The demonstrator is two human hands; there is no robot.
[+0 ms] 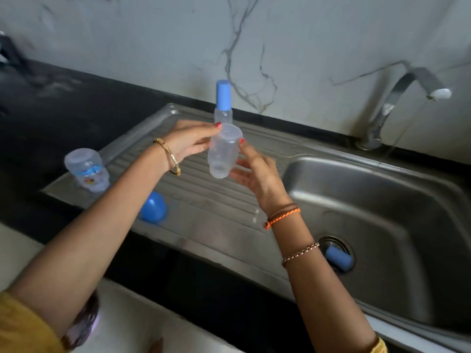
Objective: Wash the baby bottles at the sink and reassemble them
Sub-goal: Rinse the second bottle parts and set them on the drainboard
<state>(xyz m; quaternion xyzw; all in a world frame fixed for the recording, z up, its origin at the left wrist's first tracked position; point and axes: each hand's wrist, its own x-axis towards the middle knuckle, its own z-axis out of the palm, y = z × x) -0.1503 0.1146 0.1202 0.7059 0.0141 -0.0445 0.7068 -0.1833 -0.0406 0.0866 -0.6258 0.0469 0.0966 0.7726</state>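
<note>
Above the ribbed drainboard (204,189) I hold a clear, empty baby bottle body (223,154), tilted with its base toward me. My left hand (190,141) grips its upper part from the left. My right hand (257,174) pinches it from the right, thumb near the top rim. A second clear bottle with printed pictures (88,170) stands at the drainboard's left end. A blue cap (153,206) lies near the front edge. Behind the held bottle stands a small bottle with a blue cap (223,103). A blue part (339,258) lies on the sink drain.
The steel sink basin (382,212) lies to the right, with a chrome tap (397,98) running a thin stream of water. Black countertop (63,103) stretches left and behind, below a marble-patterned wall. Drops fall from my right wrist.
</note>
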